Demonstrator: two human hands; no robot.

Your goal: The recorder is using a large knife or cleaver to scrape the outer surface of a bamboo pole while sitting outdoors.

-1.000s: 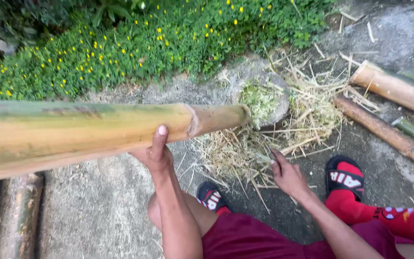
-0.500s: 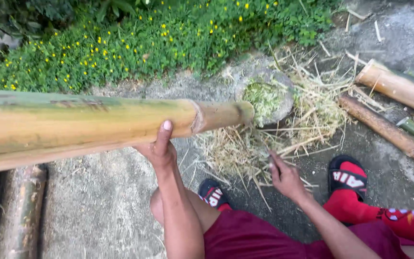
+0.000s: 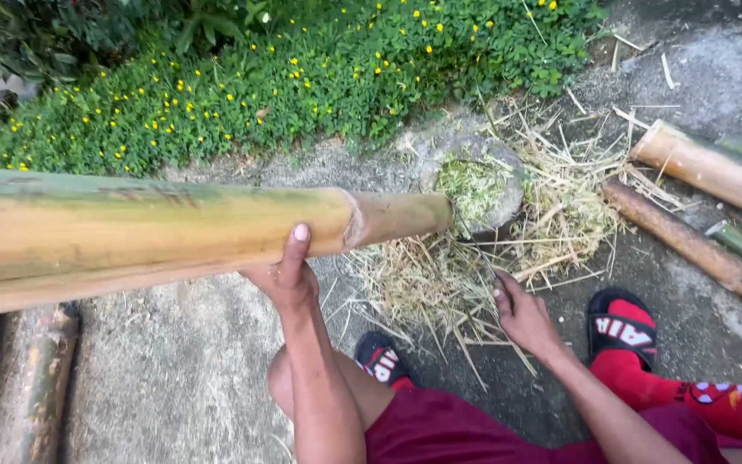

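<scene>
I see the left hand cupping a thick bamboo pole from below, thumb pressed up its near side, so the hand is grasping the pole. The pole lies almost level across the left half of the view, green along the top and yellow beneath, and its narrower far end rests against a round stone block strewn with green shavings. The right hand hangs low over a heap of dry straw-like trimmings on the concrete ground; its fingers are curled around something thin, but I cannot tell what. More bamboo poles lie at the right, well apart from both hands. A black and red sandal sits just beside the right hand.
</scene>
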